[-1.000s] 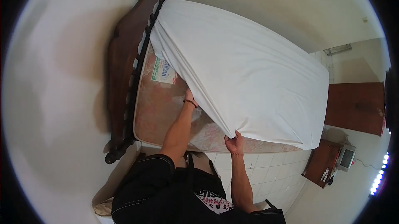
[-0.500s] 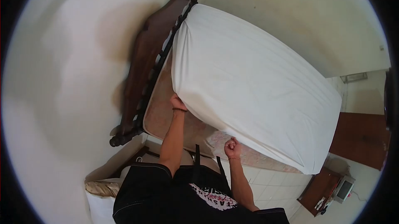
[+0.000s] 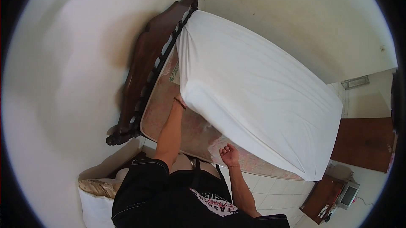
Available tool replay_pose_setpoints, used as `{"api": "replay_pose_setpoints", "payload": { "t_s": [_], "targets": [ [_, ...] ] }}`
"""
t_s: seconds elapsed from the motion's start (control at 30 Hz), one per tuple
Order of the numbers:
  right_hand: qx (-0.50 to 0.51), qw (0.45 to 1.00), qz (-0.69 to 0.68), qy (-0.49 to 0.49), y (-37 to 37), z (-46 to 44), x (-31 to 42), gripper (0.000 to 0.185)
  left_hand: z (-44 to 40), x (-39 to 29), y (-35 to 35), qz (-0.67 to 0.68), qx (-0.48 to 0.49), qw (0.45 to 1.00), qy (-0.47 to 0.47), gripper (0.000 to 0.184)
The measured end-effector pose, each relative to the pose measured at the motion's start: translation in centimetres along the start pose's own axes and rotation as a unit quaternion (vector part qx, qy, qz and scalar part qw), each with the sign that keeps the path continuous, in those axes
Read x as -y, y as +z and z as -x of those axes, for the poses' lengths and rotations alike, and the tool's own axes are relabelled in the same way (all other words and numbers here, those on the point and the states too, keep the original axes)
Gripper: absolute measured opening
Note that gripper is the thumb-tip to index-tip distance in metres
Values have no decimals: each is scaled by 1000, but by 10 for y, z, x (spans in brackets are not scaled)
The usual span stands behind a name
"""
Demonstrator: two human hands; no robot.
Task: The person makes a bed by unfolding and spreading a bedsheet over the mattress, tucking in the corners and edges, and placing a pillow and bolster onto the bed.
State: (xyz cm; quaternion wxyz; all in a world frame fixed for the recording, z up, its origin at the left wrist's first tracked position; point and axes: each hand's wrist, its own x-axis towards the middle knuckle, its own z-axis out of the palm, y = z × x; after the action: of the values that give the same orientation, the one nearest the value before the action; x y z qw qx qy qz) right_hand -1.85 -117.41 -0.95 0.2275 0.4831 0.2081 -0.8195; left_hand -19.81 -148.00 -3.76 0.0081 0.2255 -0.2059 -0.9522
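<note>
A white sheet covers most of the mattress, whose pinkish patterned top shows along the near side and by the headboard. My left hand is at the sheet's edge, its fingers hidden beneath the cloth, which bulges over them. To the right, my right hand hovers over the mattress's near edge, palm up with fingers loosely curled and apart, holding nothing. A gap separates it from the sheet. Part of a green and white label shows beside the sheet near the headboard.
The dark wooden headboard stands against the wall at the left. A bag or cushion with brown fabric lies at the lower left. A brown cabinet and a small desk with a monitor stand at the right.
My right hand has let go of the sheet and drawn back from it. My left hand has shifted toward the headboard, going under the sheet's edge. The sheet's near edge has slackened and moved.
</note>
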Motion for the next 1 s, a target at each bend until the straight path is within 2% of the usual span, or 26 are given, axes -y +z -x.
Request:
{"api": "replay_pose_setpoints", "payload": {
  "t_s": [0.17, 0.23, 0.27, 0.37, 0.43, 0.47, 0.53, 0.57, 0.6, 0.67, 0.7, 0.77, 0.8, 0.87, 0.93, 1.0],
  "targets": [
    [18, 999, 22, 19, 7, 2, -7, 8, 20, -11, 10, -89, 57, 994, -14, 49],
    [66, 996, 55, 30, 12, -4, -10, 10, 37, -8, 11, 99, 56, 992, -51, 45],
    [69, 995, 56, 34, 14, -9, -12, 10, 44, -6, 11, 97, 56, 993, -47, 45],
    [71, 992, 95, 41, 26, -19, -17, 13, 66, 6, -3, 24, -5, 999, -36, 48],
    [76, 985, 141, 57, 36, -22, -20, 22, 81, 13, -26, -66, -42, 996, -29, 47],
    [79, 984, 143, 63, 39, -24, -22, 22, 91, 12, -34, -68, -46, 996, -24, 47],
    [69, 980, 173, 73, 42, -29, -29, 28, 115, 8, -50, -100, -118, 988, -27, 44],
    [74, 978, 176, 78, 44, -30, -32, 28, 128, 4, -60, 9, -120, 990, -70, 40],
    [80, 972, 204, 79, 44, -31, -36, 30, 140, 4, -69, 9, -123, 990, -65, 40],
    [83, 965, 235, 84, 44, -31, -44, 33, 155, 7, -90, -59, -107, 981, -151, 40],
    [90, 956, 256, 112, 44, -33, -49, 33, 160, 10, -101, -55, -112, 981, -151, 40],
    [89, 943, 284, 149, 38, -34, -61, 33, 179, 14, -105, -259, -198, 910, -255, 44],
    [105, 931, 315, 153, 32, -34, -69, 34, 190, 12, -110, -248, -208, 911, -256, 44],
    [117, 912, 355, 167, 24, -33, -83, 34, 197, 12, -145, -310, -158, 908, -231, 49],
    [138, 892, 384, 192, 19, -30, -96, 36, 196, 0, -174, -334, -202, 895, -217, 49],
    [126, 872, 427, 205, 20, -25, -111, 36, 199, -14, -198, -348, -263, 883, -174, 41]
  ]
}}
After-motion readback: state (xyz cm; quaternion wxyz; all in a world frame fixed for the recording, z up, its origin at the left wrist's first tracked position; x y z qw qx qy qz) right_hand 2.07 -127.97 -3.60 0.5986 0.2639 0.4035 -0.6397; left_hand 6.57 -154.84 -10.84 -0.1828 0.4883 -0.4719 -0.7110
